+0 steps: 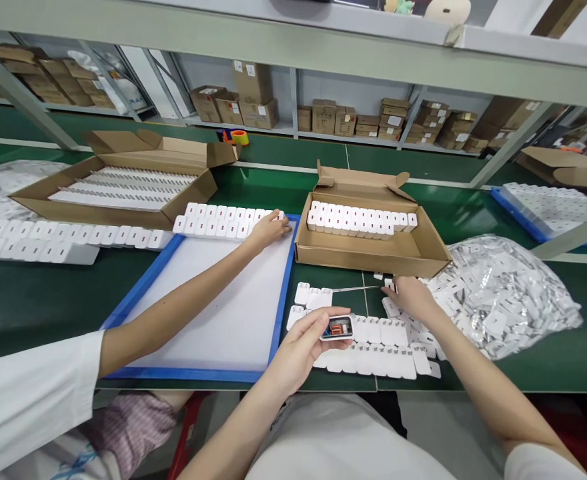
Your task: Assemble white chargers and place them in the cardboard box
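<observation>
My left hand (pixel 298 347) grips a small white plastic case (pixel 337 328) whose open side shows red, blue and silver electronic parts. To the right, my right hand (pixel 413 300) has its fingers closed on a small white plastic cover (pixel 389 285) beside the loose covers. A thin metal strip or tool (pixel 356 289) reaches left from those fingertips; whether they hold it too, I cannot tell. Beneath and around my left hand, white covers (pixel 368 360) lie in rows on the green table, several with small metal pieces along their edges.
At left, a co-worker's hand (pixel 269 230) touches white cases (pixel 218 220) lined up on a blue-edged tray (pixel 188 373). An open carton (pixel 363 255) holds more cases behind my hands. A clear bag of white parts (pixel 508 300) lies right; another carton (pixel 118 215) stands far left.
</observation>
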{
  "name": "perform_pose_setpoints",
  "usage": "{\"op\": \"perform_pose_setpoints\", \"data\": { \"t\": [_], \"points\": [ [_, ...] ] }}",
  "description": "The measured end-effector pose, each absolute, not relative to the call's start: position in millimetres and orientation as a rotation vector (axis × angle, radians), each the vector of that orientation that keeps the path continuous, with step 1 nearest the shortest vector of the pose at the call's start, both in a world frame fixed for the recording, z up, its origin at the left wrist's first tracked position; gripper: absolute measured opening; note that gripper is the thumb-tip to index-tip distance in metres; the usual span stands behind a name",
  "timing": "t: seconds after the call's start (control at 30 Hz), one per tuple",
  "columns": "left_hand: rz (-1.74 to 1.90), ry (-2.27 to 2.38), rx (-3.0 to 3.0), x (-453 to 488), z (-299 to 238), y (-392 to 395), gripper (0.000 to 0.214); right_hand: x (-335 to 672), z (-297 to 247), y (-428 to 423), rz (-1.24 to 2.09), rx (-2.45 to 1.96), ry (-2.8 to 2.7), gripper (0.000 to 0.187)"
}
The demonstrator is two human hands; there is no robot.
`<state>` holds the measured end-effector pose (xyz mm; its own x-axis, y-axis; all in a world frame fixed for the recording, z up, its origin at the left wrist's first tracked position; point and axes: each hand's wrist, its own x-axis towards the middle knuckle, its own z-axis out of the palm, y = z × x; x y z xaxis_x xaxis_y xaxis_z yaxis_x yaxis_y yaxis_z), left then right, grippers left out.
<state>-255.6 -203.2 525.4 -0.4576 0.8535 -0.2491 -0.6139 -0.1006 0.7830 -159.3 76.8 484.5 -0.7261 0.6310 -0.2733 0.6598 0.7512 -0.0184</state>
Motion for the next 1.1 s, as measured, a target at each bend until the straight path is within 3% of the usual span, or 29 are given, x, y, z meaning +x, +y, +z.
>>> {"op": "perform_pose_setpoints", "data": {
  "t": [0.2, 0.37, 0.57, 0.67, 0.73, 0.83, 0.93, 1.1],
  "points": [
    [1.782, 1.162, 0.361, -257.7, 525.6, -201.9, 0.028, -166.0, 467.5, 69.3, -0.03, 1.038, 2.68, 0.029],
    [1.81, 1.177, 0.346, -257.3, 522.7, -201.5, 0.033, -170.4, 468.3, 77.9, -0.084, 1.056, 2.707, 0.027],
    [1.805, 1.198, 0.371, -258.5, 521.7, -202.8, 0.039, -157.4, 501.7, 68.6, -0.21, 1.014, 2.904, 0.024],
    [1.809, 1.151, 0.384, -258.9, 522.3, -202.0, 0.043, -142.4, 536.2, 40.2, -0.477, 0.678, 3.155, 0.021],
    [1.808, 1.113, 0.39, -258.3, 523.0, -200.6, 0.045, -134.9, 556.2, 16.0, -0.78, 0.122, 3.392, 0.022],
    [1.78, 1.139, 0.402, -256.2, 524.6, -199.3, 0.044, -132.1, 570.4, -13.1, -0.898, -0.477, 3.445, 0.041],
    [1.729, 1.212, 0.439, -254.4, 525.2, -200.6, 0.045, -135.4, 567.5, -24.2, -0.813, -0.62, 3.406, 0.054],
    [1.708, 1.353, 0.531, -255.7, 525.8, -204.5, 0.046, -139.5, 558.5, -21.5, -0.872, -0.648, 3.373, 0.057]
  ]
}}
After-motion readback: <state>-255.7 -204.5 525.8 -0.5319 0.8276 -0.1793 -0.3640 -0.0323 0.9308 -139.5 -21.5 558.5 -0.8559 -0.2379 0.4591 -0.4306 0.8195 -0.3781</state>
